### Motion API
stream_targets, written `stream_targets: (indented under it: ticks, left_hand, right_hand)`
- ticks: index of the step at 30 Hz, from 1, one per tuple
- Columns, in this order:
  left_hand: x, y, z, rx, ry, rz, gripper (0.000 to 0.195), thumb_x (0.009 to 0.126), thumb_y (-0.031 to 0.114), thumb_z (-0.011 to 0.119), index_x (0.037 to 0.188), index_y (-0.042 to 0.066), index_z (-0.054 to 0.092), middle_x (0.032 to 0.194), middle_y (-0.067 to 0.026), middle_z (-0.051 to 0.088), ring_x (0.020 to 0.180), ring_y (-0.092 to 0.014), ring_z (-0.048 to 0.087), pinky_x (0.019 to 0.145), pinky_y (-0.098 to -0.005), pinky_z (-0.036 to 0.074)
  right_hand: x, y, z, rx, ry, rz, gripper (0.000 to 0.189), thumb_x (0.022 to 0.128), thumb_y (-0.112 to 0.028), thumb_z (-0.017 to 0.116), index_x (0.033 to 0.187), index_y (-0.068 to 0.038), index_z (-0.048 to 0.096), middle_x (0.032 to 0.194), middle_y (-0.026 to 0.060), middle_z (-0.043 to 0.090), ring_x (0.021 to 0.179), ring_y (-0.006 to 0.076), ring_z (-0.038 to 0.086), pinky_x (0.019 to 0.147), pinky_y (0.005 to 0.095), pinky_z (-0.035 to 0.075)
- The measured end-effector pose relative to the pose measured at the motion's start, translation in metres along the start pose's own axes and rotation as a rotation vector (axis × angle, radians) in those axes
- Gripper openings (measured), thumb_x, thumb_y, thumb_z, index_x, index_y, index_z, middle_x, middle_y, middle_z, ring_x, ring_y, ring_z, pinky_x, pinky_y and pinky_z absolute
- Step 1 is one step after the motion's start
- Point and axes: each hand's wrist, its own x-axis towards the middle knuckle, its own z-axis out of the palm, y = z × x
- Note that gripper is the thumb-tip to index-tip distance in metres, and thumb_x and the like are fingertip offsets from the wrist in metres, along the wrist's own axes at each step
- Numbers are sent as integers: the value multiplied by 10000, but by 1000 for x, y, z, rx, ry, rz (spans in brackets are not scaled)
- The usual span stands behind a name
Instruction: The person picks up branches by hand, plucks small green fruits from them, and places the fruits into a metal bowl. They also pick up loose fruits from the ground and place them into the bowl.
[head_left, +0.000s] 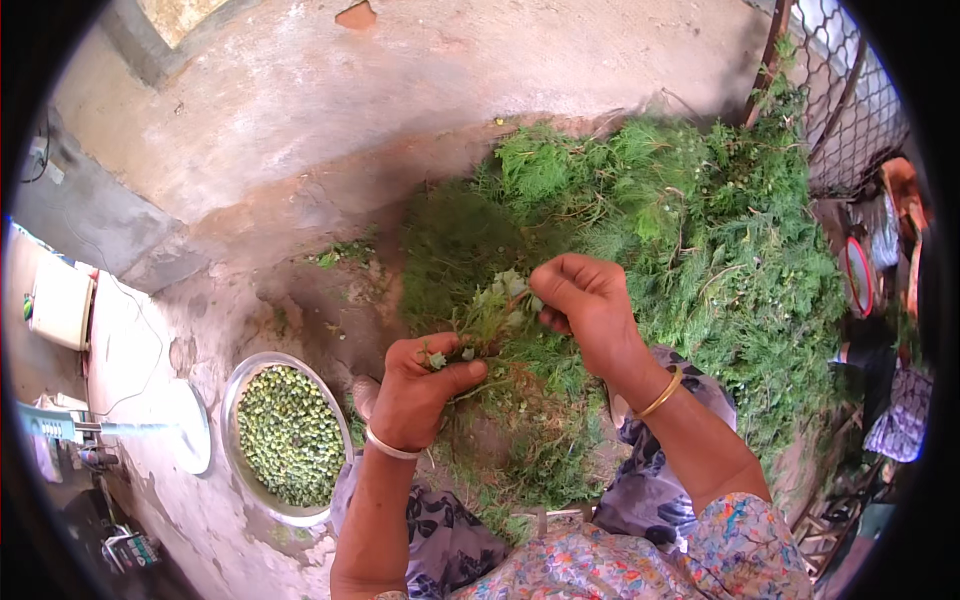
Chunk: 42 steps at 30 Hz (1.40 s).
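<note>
My left hand (414, 391) grips a conifer sprig (484, 311) between thumb and fingers. The sprig looks like arborvitae, with scaly green foliage and pale green, knobbly cones. One cone shows by my left thumb. At the sprig's upper right, my right hand (589, 311) has thumb and fingers closed on a cluster of pale cones (510, 285); part of it is hidden by the fingertips. Left of my left hand stands a round metal basin (231, 409) holding many small green cones (289, 439). Cut branches (720, 247) are heaped beyond and to the right of my hands.
A plastered wall (360, 90) rises behind the heap. At the upper right is a metal mesh panel (851, 90). The round white base of a pedestal fan (191, 427) sits left of the basin. A red-rimmed round item (859, 277) stands at the far right.
</note>
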Motion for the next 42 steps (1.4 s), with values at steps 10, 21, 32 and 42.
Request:
stream_targets:
  ticks: [10,21,32,42]
  left_hand:
    - [1,-5,-1,-166,108,-22,190,788,-53,627,974,-37,662,875,-40,676,736,-94,616,668,-229,500]
    - [8,-3,9,-222,78,-120,199,779,-64,633,975,-36,648,891,-66,673,742,-121,631,654,-248,516]
    - [7,-7,13,-144,18,-63,166,799,-38,637,964,-25,657,886,-34,667,754,-79,598,656,-226,484]
    - [7,-13,7,-88,61,-68,147,790,-24,650,936,-29,661,830,-1,653,718,-61,573,629,-213,463]
  right_hand:
    - [3,-21,-33,479,48,180,154,827,-78,532,915,42,571,718,72,585,574,105,496,454,240,393]
    - [-13,10,-12,-565,28,-416,211,733,-21,709,894,14,577,806,144,602,639,281,582,579,336,475]
    - [-10,2,-17,-190,32,-163,165,879,-103,574,769,20,586,681,47,582,553,105,503,475,267,404]
    - [-2,-17,-22,437,120,204,169,863,-138,532,755,-14,573,680,53,566,528,75,442,407,203,309]
